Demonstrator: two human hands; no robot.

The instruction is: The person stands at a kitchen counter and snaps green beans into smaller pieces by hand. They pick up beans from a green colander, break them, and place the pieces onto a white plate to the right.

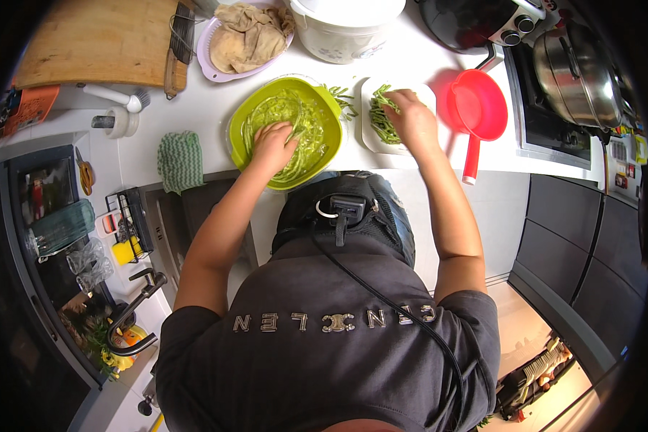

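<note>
My left hand [272,144] reaches into a lime-green plastic basin [332,148]. Long green beans [289,174] lie in it, in what looks like water. The fingers touch the beans, but their tips are partly hidden, so a grip cannot be made out. Over a white tray [375,144] to the right hovers my right hand [414,121], fingers bent down. Short cut bean pieces [382,116] are heaped on that tray, right under the fingertips. Whether a piece is between those fingers cannot be seen. More cut pieces [343,101] lie between basin and tray.
A red plastic ladle [483,105] rests right of the tray, beside a hob with a steel pot [575,81]. Behind stand a white lidded container [345,29] and a lilac basket [210,67] with a cloth. At left are a cutting board [102,43], a green striped cloth [180,161] and a sink [205,216].
</note>
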